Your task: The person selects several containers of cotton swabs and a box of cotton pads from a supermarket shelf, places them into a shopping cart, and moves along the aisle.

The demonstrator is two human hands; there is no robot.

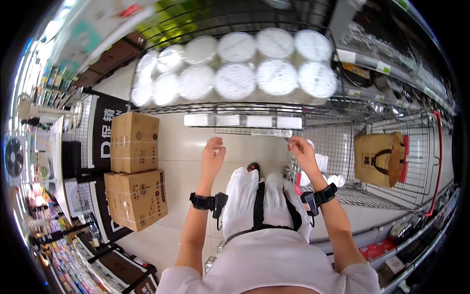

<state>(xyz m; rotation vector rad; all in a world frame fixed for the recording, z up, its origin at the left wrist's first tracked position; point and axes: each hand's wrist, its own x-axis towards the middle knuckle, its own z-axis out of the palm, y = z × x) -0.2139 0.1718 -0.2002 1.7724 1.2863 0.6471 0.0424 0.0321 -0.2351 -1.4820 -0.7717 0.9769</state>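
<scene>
My left hand (213, 153) is raised over the floor, its fingers loosely bent and apart, with nothing seen in it. Level with it on the other side, my right hand (301, 149) hovers beside the edge of a wire shopping cart, fingers bent loosely and holding nothing visible. Ahead of both hands is a black wire rack (254, 109). Two rows of round white-topped containers (235, 81), wrapped in shiny clear film, fill its upper level. Lower down sits a row of white rectangular packs (259, 121), close beyond my fingertips.
Two strapped cardboard boxes (134, 142) are stacked at left by black display panels. The wire shopping cart (338, 134) at right holds a tan bag (374, 159) and white items. Stocked shelves (382, 63) line the right side; more goods stand at far left.
</scene>
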